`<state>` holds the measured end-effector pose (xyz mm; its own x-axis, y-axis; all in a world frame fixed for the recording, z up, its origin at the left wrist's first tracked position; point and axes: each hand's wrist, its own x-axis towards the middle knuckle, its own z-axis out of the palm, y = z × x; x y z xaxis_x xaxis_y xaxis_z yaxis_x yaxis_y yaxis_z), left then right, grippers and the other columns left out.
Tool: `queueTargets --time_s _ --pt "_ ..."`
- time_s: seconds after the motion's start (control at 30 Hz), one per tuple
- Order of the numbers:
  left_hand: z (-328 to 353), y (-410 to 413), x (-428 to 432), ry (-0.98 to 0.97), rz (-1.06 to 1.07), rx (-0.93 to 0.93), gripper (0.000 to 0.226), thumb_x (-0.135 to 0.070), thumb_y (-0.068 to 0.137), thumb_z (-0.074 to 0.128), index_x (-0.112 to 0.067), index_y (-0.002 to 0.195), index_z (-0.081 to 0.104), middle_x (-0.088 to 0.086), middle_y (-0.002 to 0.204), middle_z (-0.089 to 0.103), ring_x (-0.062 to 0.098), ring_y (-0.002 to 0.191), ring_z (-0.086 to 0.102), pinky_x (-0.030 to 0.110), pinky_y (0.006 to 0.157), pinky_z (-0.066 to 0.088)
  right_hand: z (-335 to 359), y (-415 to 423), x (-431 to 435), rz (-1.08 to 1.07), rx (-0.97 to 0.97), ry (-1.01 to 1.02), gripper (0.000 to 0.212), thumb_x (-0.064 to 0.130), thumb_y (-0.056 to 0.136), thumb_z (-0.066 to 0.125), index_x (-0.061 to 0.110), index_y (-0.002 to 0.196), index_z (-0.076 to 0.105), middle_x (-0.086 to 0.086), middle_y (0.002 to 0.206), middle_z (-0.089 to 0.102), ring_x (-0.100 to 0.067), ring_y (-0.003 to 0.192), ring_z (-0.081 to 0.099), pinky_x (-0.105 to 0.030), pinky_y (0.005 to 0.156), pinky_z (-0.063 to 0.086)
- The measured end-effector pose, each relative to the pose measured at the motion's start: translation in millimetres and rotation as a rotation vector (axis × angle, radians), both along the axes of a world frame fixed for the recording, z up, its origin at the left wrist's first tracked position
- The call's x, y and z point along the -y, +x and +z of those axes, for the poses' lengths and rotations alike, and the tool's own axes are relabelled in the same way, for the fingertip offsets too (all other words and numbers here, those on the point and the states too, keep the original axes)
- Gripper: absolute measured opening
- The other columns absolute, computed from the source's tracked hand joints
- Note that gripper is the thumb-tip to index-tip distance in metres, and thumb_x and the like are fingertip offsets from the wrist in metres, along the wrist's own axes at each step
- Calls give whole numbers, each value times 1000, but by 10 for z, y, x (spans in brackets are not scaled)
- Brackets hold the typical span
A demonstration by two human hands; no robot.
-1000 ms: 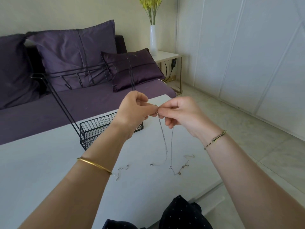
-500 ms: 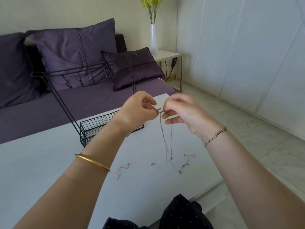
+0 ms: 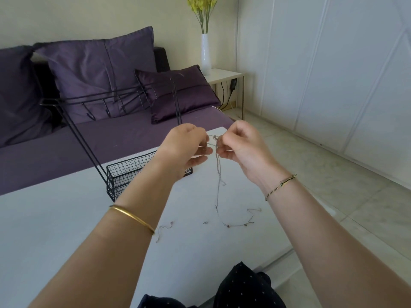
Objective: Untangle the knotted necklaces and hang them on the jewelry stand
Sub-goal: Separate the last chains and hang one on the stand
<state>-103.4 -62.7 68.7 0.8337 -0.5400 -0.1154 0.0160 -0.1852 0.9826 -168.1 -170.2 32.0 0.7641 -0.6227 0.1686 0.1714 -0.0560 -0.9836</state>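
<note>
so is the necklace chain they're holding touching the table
Touching. Head view: the necklace chain hangs from the left hand and right hand, and its lower end lies in loose curves on the white table.

Two bare forearms reach forward from the lower corners, raised side by side; the left hand (image 3: 185, 150) and right hand (image 3: 241, 145) nearly meet, fingers curled, each pinching the tangled necklaces (image 3: 219, 172) between thumb and fingertips.
</note>
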Motion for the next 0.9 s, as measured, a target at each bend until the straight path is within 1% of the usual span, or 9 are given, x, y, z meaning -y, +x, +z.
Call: queueTargets --time_s 0.1,0.23,0.33,0.43,0.47,0.63,0.7,0.77,0.9 --pt "-10 -7 -9 -181 3 -263 21 -1 88 36 -6 75 53 7 70 61 16 57 54 24 51 43 20 -21 -7 8 -75 -149 15 -4 80 53 10 74 50 -3 64 61 -13 57 58 -31 66 53" --pt "-36 21 12 -209 -23 -261 23 -3 87 35 -11 71 48 2 57 47 15 51 36 25 50 34 114 -42 4 -15 -116 -354 14 -1 79 55 10 76 64 -4 67 63 -15 62 60 -28 64 50" --pt "-18 22 33 -112 24 -51 22 0 85 40 -11 70 51 -1 56 38 14 52 30 25 51 31 188 -50 44 -47 -107 -186 23 -4 78 48 10 62 57 -2 58 57 -17 58 58 -28 60 48" --pt "-31 41 14 51 71 342 14 -7 89 50 -12 81 60 -3 64 46 11 55 38 25 57 38 274 -68 75 31 -170 15 27 -6 79 38 10 60 49 -3 61 54 -19 59 56 -26 59 46" --pt "-35 59 2 50 101 399 13 -8 91 50 -13 85 61 -4 67 48 10 56 39 24 57 39 288 -82 92 53 -195 48 28 -6 81 36 10 61 47 -5 64 54 -20 60 55 -26 58 45" --pt "-19 162 -52 -152 103 51 20 -8 95 46 -12 77 53 -5 52 35 11 49 27 22 44 26 244 -172 142 93 -157 70 23 -4 83 40 10 66 49 -6 57 54 -20 51 52 -25 51 44" --pt "-3 160 -65 -170 69 3 23 -8 95 47 -12 73 50 -6 49 30 11 48 22 20 41 23 192 -166 110 99 -148 29 21 -6 83 44 9 71 53 -6 58 56 -19 52 55 -25 52 47" --pt "36 149 -74 -157 20 -3 28 -11 96 49 -16 69 44 -5 49 25 11 48 19 20 41 20 144 -132 53 116 -150 6 20 -5 85 47 9 78 59 -5 67 62 -18 62 61 -25 60 50" --pt "120 171 -84 -61 -31 15 37 -25 94 59 -21 66 34 -6 48 25 11 44 19 20 40 21 88 -39 -71 201 -115 0 14 8 87 58 15 95 67 -7 100 72 -15 101 65 -32 89 49"
